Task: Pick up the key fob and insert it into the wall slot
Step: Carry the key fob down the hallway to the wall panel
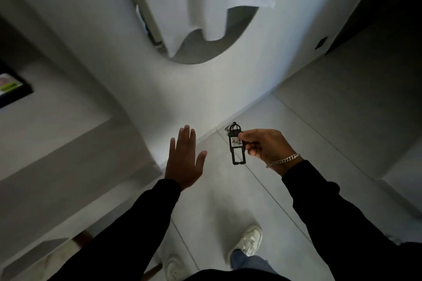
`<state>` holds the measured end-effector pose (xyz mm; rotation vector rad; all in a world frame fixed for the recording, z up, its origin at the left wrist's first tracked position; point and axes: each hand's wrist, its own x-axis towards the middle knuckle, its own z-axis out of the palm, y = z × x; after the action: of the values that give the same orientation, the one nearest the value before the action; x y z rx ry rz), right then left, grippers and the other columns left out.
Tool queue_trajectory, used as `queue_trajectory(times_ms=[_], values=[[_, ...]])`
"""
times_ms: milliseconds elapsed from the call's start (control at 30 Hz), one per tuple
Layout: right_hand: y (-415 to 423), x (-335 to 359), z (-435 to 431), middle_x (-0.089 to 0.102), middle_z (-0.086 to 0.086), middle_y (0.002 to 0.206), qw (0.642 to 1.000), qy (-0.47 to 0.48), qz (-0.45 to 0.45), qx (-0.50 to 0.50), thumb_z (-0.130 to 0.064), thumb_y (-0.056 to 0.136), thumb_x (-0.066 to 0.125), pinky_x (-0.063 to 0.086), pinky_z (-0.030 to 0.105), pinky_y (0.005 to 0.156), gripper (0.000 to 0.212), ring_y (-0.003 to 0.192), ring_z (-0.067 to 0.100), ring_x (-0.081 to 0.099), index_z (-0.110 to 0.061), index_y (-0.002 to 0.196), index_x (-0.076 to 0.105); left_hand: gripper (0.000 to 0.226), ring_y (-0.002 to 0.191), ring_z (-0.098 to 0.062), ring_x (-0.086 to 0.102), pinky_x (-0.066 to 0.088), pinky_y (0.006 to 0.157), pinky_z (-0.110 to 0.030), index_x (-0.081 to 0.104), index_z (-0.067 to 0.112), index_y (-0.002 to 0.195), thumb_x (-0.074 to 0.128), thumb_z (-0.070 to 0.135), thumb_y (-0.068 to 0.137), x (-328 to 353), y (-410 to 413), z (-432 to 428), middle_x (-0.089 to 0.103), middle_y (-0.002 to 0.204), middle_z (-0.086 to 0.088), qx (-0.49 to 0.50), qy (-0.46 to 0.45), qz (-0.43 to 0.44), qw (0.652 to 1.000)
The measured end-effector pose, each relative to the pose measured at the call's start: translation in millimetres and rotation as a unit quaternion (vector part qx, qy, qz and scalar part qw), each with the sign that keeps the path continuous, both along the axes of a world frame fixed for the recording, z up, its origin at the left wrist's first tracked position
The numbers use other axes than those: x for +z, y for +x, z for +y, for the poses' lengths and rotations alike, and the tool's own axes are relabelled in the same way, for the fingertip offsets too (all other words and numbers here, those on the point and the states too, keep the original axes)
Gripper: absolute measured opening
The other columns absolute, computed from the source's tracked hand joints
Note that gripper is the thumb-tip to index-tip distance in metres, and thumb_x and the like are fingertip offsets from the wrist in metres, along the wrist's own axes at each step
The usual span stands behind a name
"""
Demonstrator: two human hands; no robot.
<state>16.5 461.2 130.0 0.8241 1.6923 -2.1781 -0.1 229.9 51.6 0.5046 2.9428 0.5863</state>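
Two hands: raised above the tiled floor (228, 201).
Left hand (185, 162): grip wide, empty.
Right hand (265, 146): grip pinching the black key fob (237, 147).

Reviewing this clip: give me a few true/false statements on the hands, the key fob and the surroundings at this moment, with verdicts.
1. The right hand holds the key fob. True.
2. The left hand grips the fob's lower end. False: the left hand is open, fingers spread, and apart from the fob.
3. The fob carries a white label with handwriting. True.
4. The fob is already pushed into a wall slot. False: it hangs in the air over the tiled floor, touching no wall.
5. A chain bracelet sits on the left wrist. False: it is on the right wrist.
6. The person wears light-coloured shoes. True.
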Motion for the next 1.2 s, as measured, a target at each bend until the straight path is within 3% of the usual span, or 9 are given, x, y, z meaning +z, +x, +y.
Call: queue_trajectory(times_ms=[200, 333, 567, 733, 967, 1200], values=[[12, 18, 96, 0.065, 0.003, 0.055, 0.999, 0.0, 0.024, -0.049, -0.004, 0.072, 0.074, 0.047, 0.02, 0.047, 0.005, 0.05, 0.013, 0.055, -0.002, 0.076, 0.074, 0.072, 0.155, -0.03, 0.003, 0.006, 0.126, -0.051, 0.018, 0.001, 0.154, 0.026, 0.044, 0.096, 36, -23, 130, 0.01, 0.166, -0.017, -0.09, 0.073, 0.055, 0.992], [10, 25, 155, 0.067, 0.005, 0.057, 0.995, 0.008, 0.052, -0.089, -0.004, 0.075, 0.074, 0.046, 0.019, 0.045, 0.006, 0.049, 0.013, 0.054, -0.001, 0.08, 0.074, 0.066, 0.154, -0.031, 0.006, 0.013, 0.126, -0.053, 0.02, 0.0, 0.153, 0.038, 0.033, 0.099, 47, -46, 199, 0.013, 0.165, -0.018, -0.142, 0.112, 0.072, 0.981], [-21, 28, 258, 0.066, 0.004, 0.059, 0.985, 0.023, 0.063, -0.159, -0.005, 0.077, 0.073, 0.046, 0.017, 0.044, 0.013, 0.047, 0.009, 0.053, 0.003, 0.087, 0.073, 0.066, 0.155, -0.028, 0.007, 0.011, 0.126, -0.047, 0.021, 0.001, 0.153, 0.031, 0.037, 0.098, 48, -97, 315, 0.016, 0.165, -0.016, -0.221, 0.167, 0.092, 0.956], [-50, 31, 338, 0.067, 0.007, 0.067, 0.973, -0.011, 0.064, -0.221, -0.007, 0.072, 0.076, 0.045, 0.018, 0.042, 0.012, 0.048, 0.009, 0.054, -0.002, 0.083, 0.075, 0.061, 0.154, -0.026, 0.014, 0.02, 0.126, -0.051, 0.028, 0.002, 0.152, 0.033, 0.034, 0.099, 55, -153, 398, 0.025, 0.163, -0.014, -0.261, 0.216, 0.091, 0.936], [-90, 32, 447, 0.066, 0.01, 0.071, 0.956, -0.02, 0.063, -0.287, -0.015, 0.056, 0.081, 0.046, 0.018, 0.043, 0.032, 0.049, 0.01, 0.054, -0.001, 0.084, 0.074, 0.053, 0.147, -0.03, 0.035, 0.035, 0.118, -0.054, 0.042, -0.001, 0.144, 0.048, 0.021, 0.096, 69, -220, 525, 0.042, 0.154, -0.018, -0.318, 0.236, 0.078, 0.915], [-142, 24, 593, 0.068, 0.006, 0.064, 0.953, -0.028, 0.079, -0.29, -0.006, 0.067, 0.078, 0.046, 0.017, 0.043, 0.006, 0.047, 0.009, 0.055, -0.006, 0.073, 0.077, 0.052, 0.145, -0.03, 0.037, 0.035, 0.118, -0.052, 0.045, -0.001, 0.142, 0.044, 0.023, 0.096, 60, -270, 678, 0.045, 0.152, -0.019, -0.326, 0.22, 0.07, 0.917]])
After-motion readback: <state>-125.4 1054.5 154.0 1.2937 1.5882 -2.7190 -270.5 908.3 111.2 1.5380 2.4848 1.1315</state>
